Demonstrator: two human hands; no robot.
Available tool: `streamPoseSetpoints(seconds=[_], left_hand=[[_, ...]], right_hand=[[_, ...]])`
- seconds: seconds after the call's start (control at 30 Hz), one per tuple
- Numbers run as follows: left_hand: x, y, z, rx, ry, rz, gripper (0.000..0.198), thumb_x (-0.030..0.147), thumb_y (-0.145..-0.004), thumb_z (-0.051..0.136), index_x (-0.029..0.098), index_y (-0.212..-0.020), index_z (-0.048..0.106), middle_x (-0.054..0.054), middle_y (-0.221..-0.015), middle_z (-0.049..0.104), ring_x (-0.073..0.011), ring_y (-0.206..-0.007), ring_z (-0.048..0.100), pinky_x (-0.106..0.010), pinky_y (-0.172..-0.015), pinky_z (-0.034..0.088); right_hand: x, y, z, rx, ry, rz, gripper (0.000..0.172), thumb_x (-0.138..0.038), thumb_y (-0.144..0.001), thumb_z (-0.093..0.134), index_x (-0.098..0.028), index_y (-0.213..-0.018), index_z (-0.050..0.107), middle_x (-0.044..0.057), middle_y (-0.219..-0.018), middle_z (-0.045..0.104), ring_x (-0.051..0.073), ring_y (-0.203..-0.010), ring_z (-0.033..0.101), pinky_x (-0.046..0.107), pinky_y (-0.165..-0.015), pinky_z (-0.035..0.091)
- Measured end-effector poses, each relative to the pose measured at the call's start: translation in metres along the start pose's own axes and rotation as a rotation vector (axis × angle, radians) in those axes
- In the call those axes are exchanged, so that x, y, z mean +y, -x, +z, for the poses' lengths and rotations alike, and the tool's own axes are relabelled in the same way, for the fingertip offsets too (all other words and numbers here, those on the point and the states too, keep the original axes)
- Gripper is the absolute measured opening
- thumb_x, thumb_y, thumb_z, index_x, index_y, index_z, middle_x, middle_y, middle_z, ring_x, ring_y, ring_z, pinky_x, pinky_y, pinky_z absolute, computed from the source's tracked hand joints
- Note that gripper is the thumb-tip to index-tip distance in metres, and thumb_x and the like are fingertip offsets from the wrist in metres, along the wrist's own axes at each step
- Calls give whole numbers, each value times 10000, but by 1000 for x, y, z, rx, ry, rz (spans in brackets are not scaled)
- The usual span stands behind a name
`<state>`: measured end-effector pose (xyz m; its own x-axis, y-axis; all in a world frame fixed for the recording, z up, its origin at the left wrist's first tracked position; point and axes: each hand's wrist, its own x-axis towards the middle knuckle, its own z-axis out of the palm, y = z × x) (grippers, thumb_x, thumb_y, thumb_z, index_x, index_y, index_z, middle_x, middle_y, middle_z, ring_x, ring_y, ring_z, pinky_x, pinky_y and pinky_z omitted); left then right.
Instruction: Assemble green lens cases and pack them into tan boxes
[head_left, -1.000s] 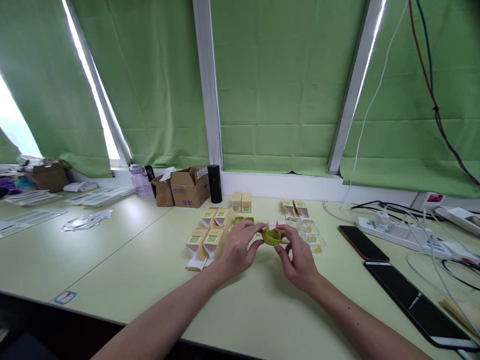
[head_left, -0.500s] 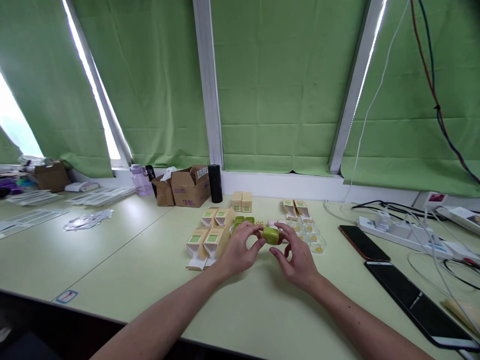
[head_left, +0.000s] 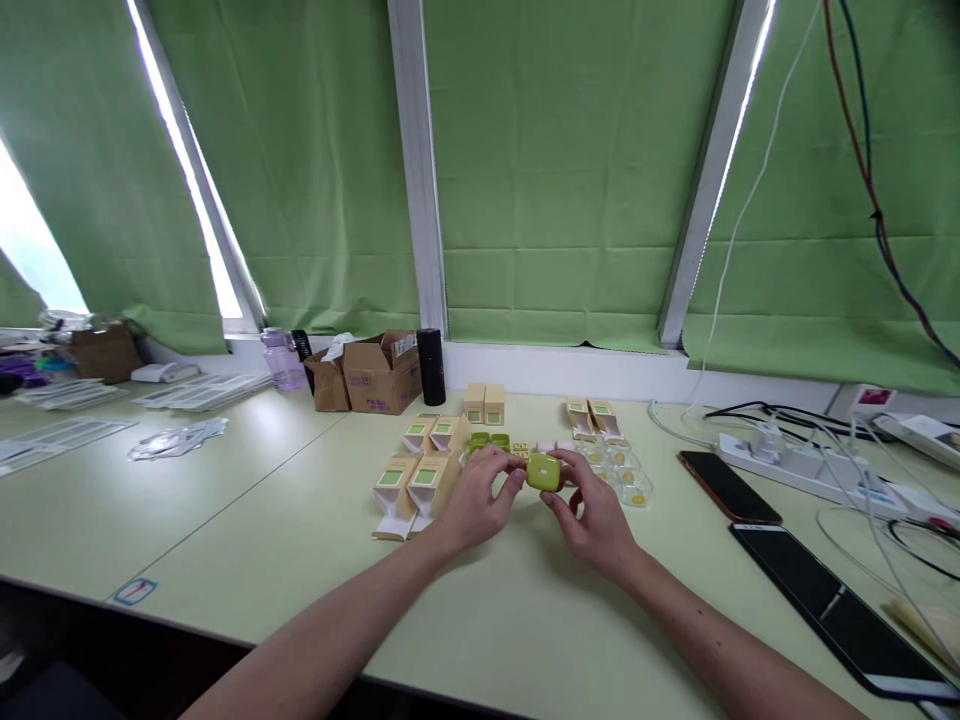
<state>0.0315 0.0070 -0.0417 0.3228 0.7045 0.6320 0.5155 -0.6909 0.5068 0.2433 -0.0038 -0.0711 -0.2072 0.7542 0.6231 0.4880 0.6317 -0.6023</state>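
A small green case (head_left: pixel 543 472) with rounded corners is held up between my two hands, a flat face with a small mark turned toward me. My left hand (head_left: pixel 484 497) pinches its left side with thumb and fingertips. On the right side, the thumb and fingers of my right hand (head_left: pixel 592 508) grip it. Just behind my left hand, more green cases (head_left: pixel 489 439) stand on the table. Open cream boxes (head_left: pixel 425 476) with green labels lie left of my left hand. Clear plastic packs (head_left: pixel 632 484) with yellow centres sit beyond my right hand.
Two cream boxes (head_left: pixel 484 403) and two open ones (head_left: pixel 595 420) stand farther back. A brown carton (head_left: pixel 381 375) and a black cylinder (head_left: pixel 430 366) are at the back left. Two phones (head_left: pixel 729 486) (head_left: pixel 840 605) and a power strip (head_left: pixel 806 468) with cables lie at the right.
The green case has been turned between my fingers, so its flat face now shows instead of its side. My right thumb has shifted up against it.
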Motion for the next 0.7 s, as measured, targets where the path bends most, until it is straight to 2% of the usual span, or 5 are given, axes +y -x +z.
streamPoseSetpoints(seconds=[0.1, 0.27, 0.37, 0.53, 0.7], left_hand=[[-1, 0, 0, 33, -11, 58, 220, 258, -1012, 524, 200, -1185, 646, -102, -1062, 662, -246, -1041, 614, -418, -910, 541], [-1, 0, -2, 46, -117, 261, 448, 118, -935, 583, 248, -1361, 540, -93, -1182, 685, -279, -1179, 502, -485, -1029, 494], [1, 0, -4, 23, -191, 344, 526, 79, -917, 594, 255, -1406, 519, -95, -1263, 668, -292, -1213, 471, -518, -1077, 456], [0, 2, -4, -29, -257, 385, 576, 40, -919, 570, 292, -1434, 524, -89, -1368, 610, -299, -1275, 431, -521, -1099, 441], [-1, 4, -2, -83, -301, 412, 542, 41, -934, 552, 321, -1397, 577, -78, -1423, 568, -301, -1320, 399, -491, -1096, 453]], right_hand=[[0, 0, -1, -13, -31, 10, 413, -384, -967, 579, -282, -1353, 472, 63, -1060, 710, 227, -858, 716, 303, -611, 538], [-2, 0, -2, -43, -75, 19, 374, -430, -979, 571, -279, -1309, 480, 71, -1120, 700, 231, -905, 712, 305, -630, 541], [-1, 1, -2, -48, -95, 22, 354, -443, -988, 560, -269, -1289, 489, 67, -1120, 696, 221, -890, 708, 303, -634, 539], [1, 0, -1, -50, -81, 11, 348, -474, -994, 554, -255, -1264, 529, 68, -1115, 693, 213, -863, 699, 300, -623, 535], [3, 1, 1, -68, -60, -5, 335, -479, -1003, 547, -252, -1249, 551, 70, -1126, 694, 209, -852, 693, 307, -624, 539]])
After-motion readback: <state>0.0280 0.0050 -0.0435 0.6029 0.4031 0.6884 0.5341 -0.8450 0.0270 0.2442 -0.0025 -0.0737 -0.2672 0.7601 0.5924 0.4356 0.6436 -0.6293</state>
